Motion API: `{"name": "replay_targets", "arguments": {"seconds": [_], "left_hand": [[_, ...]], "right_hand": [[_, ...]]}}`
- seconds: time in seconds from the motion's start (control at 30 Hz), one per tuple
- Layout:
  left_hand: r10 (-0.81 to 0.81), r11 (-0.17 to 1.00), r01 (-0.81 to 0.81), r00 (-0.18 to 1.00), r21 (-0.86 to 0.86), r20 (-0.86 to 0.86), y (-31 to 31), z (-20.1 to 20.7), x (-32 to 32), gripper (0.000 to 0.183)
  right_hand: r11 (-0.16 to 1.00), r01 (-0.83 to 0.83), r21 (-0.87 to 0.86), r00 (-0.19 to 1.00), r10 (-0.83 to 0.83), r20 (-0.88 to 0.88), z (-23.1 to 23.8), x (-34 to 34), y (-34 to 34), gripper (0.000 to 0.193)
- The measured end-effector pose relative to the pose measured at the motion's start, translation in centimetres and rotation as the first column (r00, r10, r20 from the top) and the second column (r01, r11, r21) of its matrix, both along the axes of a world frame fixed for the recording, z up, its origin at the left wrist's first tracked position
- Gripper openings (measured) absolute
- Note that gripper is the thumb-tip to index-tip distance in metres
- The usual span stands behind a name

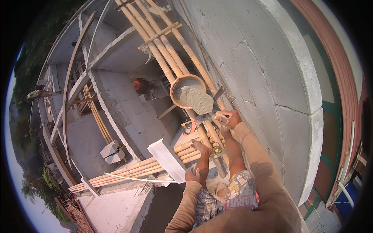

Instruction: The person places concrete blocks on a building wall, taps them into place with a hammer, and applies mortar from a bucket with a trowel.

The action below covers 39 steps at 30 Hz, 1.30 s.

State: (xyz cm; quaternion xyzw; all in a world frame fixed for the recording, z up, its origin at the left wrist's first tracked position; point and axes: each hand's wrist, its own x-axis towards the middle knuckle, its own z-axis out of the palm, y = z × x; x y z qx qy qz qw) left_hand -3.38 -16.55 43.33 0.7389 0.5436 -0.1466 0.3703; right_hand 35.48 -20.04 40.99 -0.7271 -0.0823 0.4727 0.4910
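Bamboo poles (169,58) run beneath the mortar bowl (173,97), beside a wall (252,58).

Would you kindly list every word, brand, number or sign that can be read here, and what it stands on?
Grey-and-white patterned cloth shorts: one row of large block letters on a pinkish band, legible, but I won't copy the wording.
Small yellow-and-black object by the feet: any marking is too small to read.
I can make out no other text.

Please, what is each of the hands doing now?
Left hand: closed, holding the pale block by its lower end.
Right hand: closed, holding the mortar-covered trowel.
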Motion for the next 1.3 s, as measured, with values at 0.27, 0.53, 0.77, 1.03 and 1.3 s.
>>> {"name": "replay_targets", "arguments": {"seconds": [0.27,0.53,0.77,1.03,1.3], "left_hand": [[-0.053,0.994,0.058,0.997,-0.098,0.053,-1.5,0.9,-1.5,0.035],[-0.258,0.962,0.26,0.966,-0.084,0.037,1.3,3.3,-2.9,0.033],[-0.243,0.965,0.251,0.964,-0.07,0.11,5.2,5.9,3.7,0.035],[-0.105,0.975,0.168,0.922,-0.143,0.373,5.7,8.8,13.8,0.032],[0.127,0.931,0.158,0.706,-0.33,0.697,4.6,18.1,33.3,0.046]], "right_hand": [[0.984,0.15,-0.092,0.98,-0.161,-0.121,2.1,-1.6,1.1,0.057],[0.993,0.082,0.087,0.985,-0.094,0.146,9.9,-3.3,-2.5,0.04],[0.937,0.261,0.234,0.96,-0.276,0.035,21.2,-4.3,-6.6,0.039],[0.941,0.148,0.304,0.884,-0.264,0.385,32.4,-1.6,-18.4,0.045],[0.953,0.286,0.1,0.753,-0.288,0.592,38.6,2.2,-29.4,0.048]]}}
